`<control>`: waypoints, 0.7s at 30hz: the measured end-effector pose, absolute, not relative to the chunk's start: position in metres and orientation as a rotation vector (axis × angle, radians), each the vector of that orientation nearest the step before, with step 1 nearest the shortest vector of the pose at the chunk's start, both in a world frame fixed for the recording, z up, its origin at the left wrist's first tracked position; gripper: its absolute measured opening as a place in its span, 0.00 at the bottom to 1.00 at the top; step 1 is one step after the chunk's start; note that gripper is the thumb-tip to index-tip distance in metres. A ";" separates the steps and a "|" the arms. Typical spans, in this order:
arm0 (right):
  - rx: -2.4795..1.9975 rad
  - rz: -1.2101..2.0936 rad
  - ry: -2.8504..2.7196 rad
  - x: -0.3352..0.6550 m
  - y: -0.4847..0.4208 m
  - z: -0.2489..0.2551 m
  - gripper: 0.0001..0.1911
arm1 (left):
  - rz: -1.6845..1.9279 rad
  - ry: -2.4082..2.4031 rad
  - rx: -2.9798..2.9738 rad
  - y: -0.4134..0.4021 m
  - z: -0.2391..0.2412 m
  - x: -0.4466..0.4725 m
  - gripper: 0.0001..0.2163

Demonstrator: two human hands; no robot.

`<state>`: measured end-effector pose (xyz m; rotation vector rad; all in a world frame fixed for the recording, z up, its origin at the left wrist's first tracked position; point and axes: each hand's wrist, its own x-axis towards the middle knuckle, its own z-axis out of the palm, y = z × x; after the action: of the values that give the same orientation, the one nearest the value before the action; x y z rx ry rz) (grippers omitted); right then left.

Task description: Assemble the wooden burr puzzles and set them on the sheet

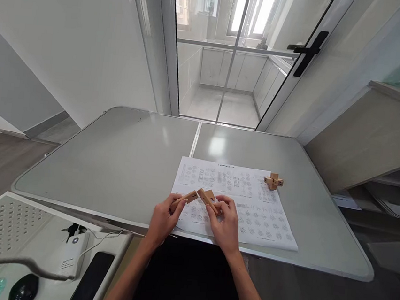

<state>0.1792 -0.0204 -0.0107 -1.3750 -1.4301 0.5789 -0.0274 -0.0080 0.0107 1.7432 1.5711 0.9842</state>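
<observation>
My left hand (pixel 163 218) pinches one notched wooden bar (pixel 187 198) by its near end, above the front edge of a printed instruction sheet (pixel 250 211). My right hand (pixel 226 223) grips a second wooden piece (pixel 208 198), a bar with a cross block on it. The two pieces meet tip to tip between my hands. A small assembled wooden cross (pixel 274 181) lies on the sheet's far right corner, away from both hands.
The sheet lies on a grey-white folding table (pixel 121 161). A lower white perforated stand (pixel 4 230) at the front left carries a power bank (pixel 74 253), a phone (pixel 91 277), a mouse (pixel 24 288) and cables. A glass door is behind, shelves at right.
</observation>
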 end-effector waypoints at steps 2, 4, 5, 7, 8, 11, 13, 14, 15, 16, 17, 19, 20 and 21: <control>-1.374 0.593 -1.416 0.180 -0.020 -0.010 0.12 | 0.955 1.522 1.726 -0.009 0.014 -0.024 0.15; -1.389 0.623 -1.401 0.180 -0.021 -0.008 0.12 | 0.935 1.470 1.711 -0.010 0.017 -0.019 0.15; -1.397 0.650 -1.390 0.180 -0.021 -0.007 0.13 | 0.929 1.444 1.702 -0.011 0.018 -0.015 0.15; -1.405 0.711 -1.361 0.179 -0.023 -0.005 0.14 | 0.907 1.392 1.689 -0.012 0.019 -0.008 0.15; -1.403 0.742 -1.346 0.179 -0.023 -0.004 0.15 | 0.902 1.375 1.681 -0.012 0.020 -0.004 0.15; -1.391 0.811 -1.311 0.179 -0.025 -0.003 0.16 | 0.908 1.333 1.645 -0.012 0.020 0.004 0.15; -1.386 0.834 -1.294 0.179 -0.025 -0.004 0.16 | 0.917 1.310 1.610 -0.011 0.019 0.006 0.16; -1.384 0.838 -1.291 0.179 -0.025 -0.005 0.17 | 0.919 1.303 1.594 -0.011 0.018 0.007 0.16; -1.381 0.838 -1.292 0.180 -0.025 -0.006 0.17 | 0.920 1.299 1.581 -0.010 0.017 0.007 0.17; -1.380 0.835 -1.294 0.180 -0.025 -0.008 0.17 | 0.919 1.297 1.573 -0.010 0.016 0.007 0.17; -1.381 0.830 -1.297 0.180 -0.024 -0.008 0.17 | 0.918 1.297 1.568 -0.010 0.015 0.007 0.17; -1.388 0.818 -1.305 0.181 -0.024 -0.008 0.18 | 0.913 1.295 1.565 -0.009 0.013 0.007 0.18; -1.390 0.814 -1.308 0.181 -0.024 -0.008 0.18 | 0.910 1.292 1.562 -0.009 0.013 0.007 0.18; -1.387 0.816 -1.311 0.181 -0.024 -0.007 0.18 | 0.910 1.289 1.557 -0.010 0.012 0.007 0.18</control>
<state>0.1806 -0.0242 -0.0069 -1.3870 -1.3106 0.8164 0.0066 -0.0095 0.0120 1.5573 1.2889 0.9098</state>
